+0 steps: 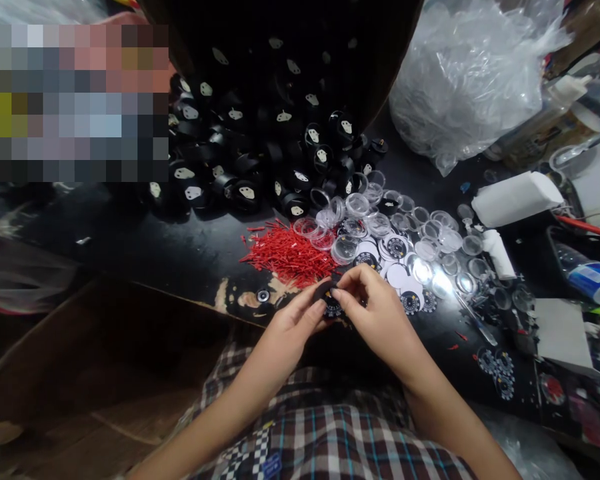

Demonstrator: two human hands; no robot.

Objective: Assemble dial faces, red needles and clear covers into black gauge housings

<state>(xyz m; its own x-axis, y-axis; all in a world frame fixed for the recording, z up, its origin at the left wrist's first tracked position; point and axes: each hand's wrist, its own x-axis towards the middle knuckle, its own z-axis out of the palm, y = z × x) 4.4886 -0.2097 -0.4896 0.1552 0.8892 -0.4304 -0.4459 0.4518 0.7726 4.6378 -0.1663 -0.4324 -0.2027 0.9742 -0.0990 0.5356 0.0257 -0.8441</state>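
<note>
Near the table's front edge, my left hand (300,316) holds a round black part with a dial face (333,307) by its left side. My right hand (367,300) pinches at the top right of the same part; whether something small is between its fingertips is hidden. Just behind my hands lies a heap of thin red pieces (287,255). White and black printed discs (396,275) lie to the right, close to my right hand. Clear round covers (357,203) are scattered behind and beside the discs.
Many black round housings (245,190) are piled at the back. A clear plastic bag (470,80) stands back right, near white rolls (517,199) and a bottle (597,277). A screwdriver-like tool (483,328) and dial discs (504,387) lie right; a small ring (263,295) lies left.
</note>
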